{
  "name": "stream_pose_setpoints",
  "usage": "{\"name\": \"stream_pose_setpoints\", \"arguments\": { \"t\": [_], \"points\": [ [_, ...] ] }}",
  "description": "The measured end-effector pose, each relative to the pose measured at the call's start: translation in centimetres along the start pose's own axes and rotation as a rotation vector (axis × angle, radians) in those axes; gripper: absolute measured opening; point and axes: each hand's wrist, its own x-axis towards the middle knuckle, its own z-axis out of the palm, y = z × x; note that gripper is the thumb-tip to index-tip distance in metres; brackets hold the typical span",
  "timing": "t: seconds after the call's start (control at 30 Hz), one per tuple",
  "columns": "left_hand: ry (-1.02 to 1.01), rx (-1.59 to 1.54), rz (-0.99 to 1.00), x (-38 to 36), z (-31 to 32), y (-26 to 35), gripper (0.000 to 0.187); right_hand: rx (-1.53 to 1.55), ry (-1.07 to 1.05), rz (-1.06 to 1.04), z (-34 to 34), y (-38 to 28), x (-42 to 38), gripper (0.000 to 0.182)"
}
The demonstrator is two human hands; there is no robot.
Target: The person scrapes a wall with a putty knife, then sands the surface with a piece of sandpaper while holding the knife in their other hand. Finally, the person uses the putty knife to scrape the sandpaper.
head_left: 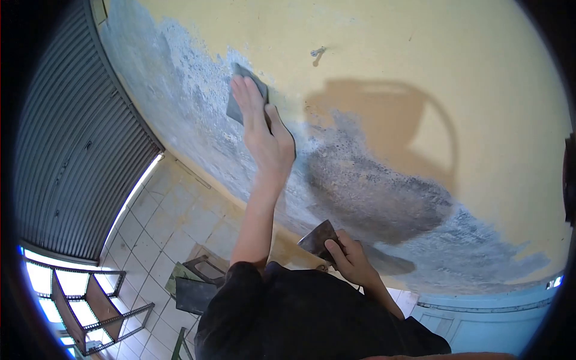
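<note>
My left hand (270,144) reaches up to the wall, its fingers stretched over a flat grey sheet (237,109) that lies against the wall. The sheet has straight edges and looks like sandpaper; its middle is hidden under my fingers. Around it the wall patch (192,90) is rough, mottled grey and white. Lower down, near my chest, my right hand (354,264) grips a scraper (318,237) with a wide dark blade, its thumb across the blade's face. The scraper's handle is hidden in the hand.
Yellow paint (492,90) covers the upper wall, where a small hook (318,53) sticks out. To the left are a corrugated shutter (78,138) and a metal rack (105,306). A dark panel (195,296) and other loose items lie on the tiled floor (147,240).
</note>
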Motion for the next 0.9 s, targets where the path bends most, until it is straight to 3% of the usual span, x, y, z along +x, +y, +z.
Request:
{"name": "stream_pose_setpoints", "arguments": {
  "t": [0.07,0.17,0.27,0.37,0.43,0.57,0.67,0.8,0.9],
  "points": [
    [0.030,-0.006,-0.103,0.3,0.1,0.5,0.056,-0.015,-0.022,-0.034,-0.5,1.0,0.0,0.028],
    [-0.039,-0.006,-0.136,-5.1,0.2,1.9,0.056,0.002,-0.064,-0.065,-0.6,0.9,0.0,0.028],
    [-0.044,-0.016,-0.093,-5.4,0.0,1.5,0.054,0.039,-0.085,-0.104,-1.0,1.5,0.7,0.028],
    [0.012,0.008,-0.122,1.2,-0.7,0.8,0.052,0.073,-0.126,-0.127,-1.9,1.3,1.2,0.027],
    [0.056,0.018,-0.125,1.9,-0.7,1.2,0.051,0.101,-0.165,-0.107,-2.3,1.1,1.3,0.027],
    [-0.020,-0.012,-0.181,-6.5,-0.1,2.1,0.052,0.172,-0.176,-0.160,-2.0,0.3,1.8,0.022],
    [0.007,-0.020,-0.182,-4.9,0.0,2.0,0.052,0.254,-0.238,-0.157,-2.0,1.0,2.2,0.019],
    [0.025,0.039,-0.147,3.2,-1.0,0.8,0.054,0.176,-0.272,-0.133,-2.1,-0.5,2.8,0.017],
    [0.030,0.044,-0.130,-2.7,-0.4,1.6,0.052,0.316,-0.329,-0.072,-1.8,-0.4,3.2,0.016]
  ]
}}
